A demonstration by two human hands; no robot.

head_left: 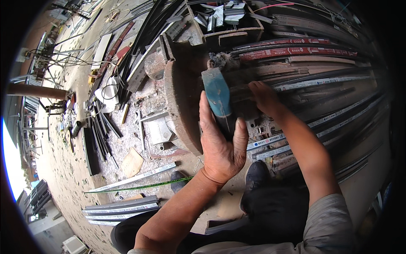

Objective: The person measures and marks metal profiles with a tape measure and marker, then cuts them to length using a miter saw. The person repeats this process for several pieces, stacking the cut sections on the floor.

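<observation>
My left hand [220,150] is wrapped around the teal and black handle [216,92] of what looks like a cut-off saw, its thumb on the right side and its fingers on the left. Beside the handle curves the saw's rusty guard [179,106]. To the right, my right hand [267,101] reaches in over the dark metal bars, its fingers bent and close together. Whatever those fingers grip is dark and blurred. A short piece of profile [252,123] shows below that hand.
Long metal profiles [321,82] lie stacked across the right side. At the far edge, an open box [228,36] contains short offcuts. Left of the saw are loose black strips [101,127]. A green strap or tape [144,186] crosses the floor near several bundled profiles [120,209].
</observation>
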